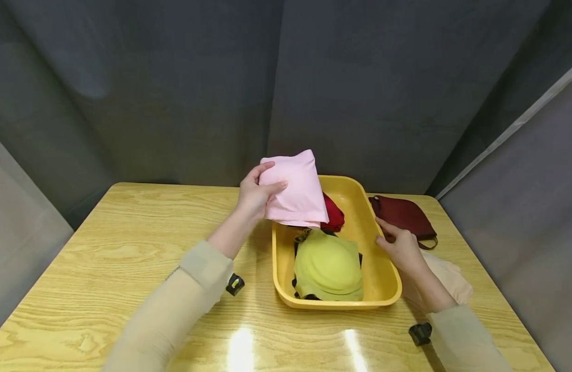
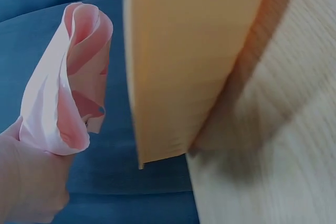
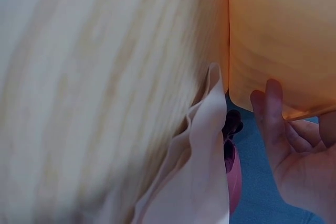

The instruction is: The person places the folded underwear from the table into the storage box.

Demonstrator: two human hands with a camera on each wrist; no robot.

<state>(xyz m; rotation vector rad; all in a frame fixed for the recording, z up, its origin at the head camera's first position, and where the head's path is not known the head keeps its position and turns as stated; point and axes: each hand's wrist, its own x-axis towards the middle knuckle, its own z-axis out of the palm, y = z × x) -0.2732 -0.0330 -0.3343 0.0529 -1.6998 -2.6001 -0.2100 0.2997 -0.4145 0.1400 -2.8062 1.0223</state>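
In the head view my left hand point(image 1: 255, 194) grips a folded pink cloth point(image 1: 297, 188) by its left side, thumb on the near face. The cloth hangs over the far left corner of a yellow plastic bin point(image 1: 376, 289); the left wrist view shows its folded layers edge-on. My right hand point(image 1: 404, 253) holds the bin's right rim, with fingertips point(image 3: 273, 90) against the outer wall in the right wrist view. Inside the bin lie a yellow-green bra-like garment with moulded cups point(image 1: 329, 263) over black pieces, and a red garment point(image 1: 333, 213) partly hidden behind the pink cloth.
Right of the bin, a dark red pouch-like item point(image 1: 404, 216) with a thin strap lies on the wooden table point(image 1: 127, 268). A pale beige cloth point(image 1: 448, 279) lies below it, partly behind my right forearm. Grey curtains point(image 1: 183, 93) stand along the table's back and sides.
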